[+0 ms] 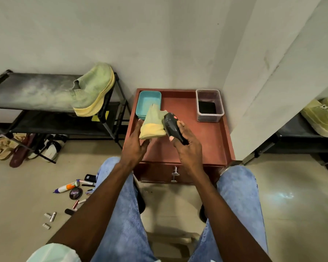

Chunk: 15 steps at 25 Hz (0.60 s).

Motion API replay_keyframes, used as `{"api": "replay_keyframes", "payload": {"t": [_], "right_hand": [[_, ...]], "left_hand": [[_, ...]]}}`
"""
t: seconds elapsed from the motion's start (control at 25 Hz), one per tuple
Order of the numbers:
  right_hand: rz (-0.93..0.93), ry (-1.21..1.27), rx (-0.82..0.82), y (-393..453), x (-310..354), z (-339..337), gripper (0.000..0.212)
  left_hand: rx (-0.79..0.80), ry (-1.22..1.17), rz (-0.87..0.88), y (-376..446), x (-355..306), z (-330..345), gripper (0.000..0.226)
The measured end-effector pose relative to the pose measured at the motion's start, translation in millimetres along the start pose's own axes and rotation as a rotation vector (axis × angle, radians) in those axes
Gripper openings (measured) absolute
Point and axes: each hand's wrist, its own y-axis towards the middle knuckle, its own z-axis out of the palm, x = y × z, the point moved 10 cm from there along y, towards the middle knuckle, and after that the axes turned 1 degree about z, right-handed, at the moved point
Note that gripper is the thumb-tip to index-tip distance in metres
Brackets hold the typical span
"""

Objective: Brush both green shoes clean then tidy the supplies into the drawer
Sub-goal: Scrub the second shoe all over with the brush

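Note:
One green shoe (153, 123) with a yellow sole is upright over the red-brown cabinet top (203, 140); my left hand (135, 141) holds it by its left side and underside. My right hand (187, 148) grips a black shoe brush (172, 125) with a red spot, its head pressed against the shoe's right side. The second green shoe (92, 90) lies tilted on the top shelf of the black rack (27, 91) at the left. The cabinet's drawer (159, 173) below is closed.
A teal tray (148, 103) stands behind the shoe, a clear tub (209, 105) with dark contents at the back right. Polish tin (76, 193), glue bottle (67, 186) and small items lie on the floor at the left. Another pale shoe pair (322, 116) sits on a right-hand rack.

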Motion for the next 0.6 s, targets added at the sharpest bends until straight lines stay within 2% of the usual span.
{"api": "replay_keyframes", "payload": {"t": [0.08, 0.16, 0.24, 0.32, 0.44, 0.52, 0.6], "right_hand": [[-0.022, -0.026, -0.010, -2.5, -1.5, 17.8, 0.058], [-0.016, -0.075, -0.013, -5.1, -7.2, 31.1, 0.057], [-0.099, -0.189, -0.021, -12.3, -3.0, 44.3, 0.057], [-0.235, -0.278, 0.018, -23.5, 7.8, 61.5, 0.060], [-0.357, -0.417, 0.092, -19.6, 1.9, 75.3, 0.060], [-0.301, -0.511, 0.063, 6.3, -20.6, 61.9, 0.058], [-0.168, -0.602, 0.020, 35.0, -50.9, 35.3, 0.056]], "left_hand": [[-0.026, 0.005, 0.000, -5.2, 4.1, -14.7, 0.083], [-0.088, 0.059, 0.038, -15.7, 4.8, -29.6, 0.078], [-0.182, 0.179, 0.069, -23.6, 3.5, -43.3, 0.072], [-0.205, 0.197, -0.011, -20.5, 13.4, -48.7, 0.060], [-0.103, 0.088, -0.183, -8.4, 43.9, -37.2, 0.049], [-0.060, 0.039, -0.240, -2.1, 55.0, -29.4, 0.052], [-0.039, -0.051, -0.281, 4.6, 64.3, -22.6, 0.055]]}}
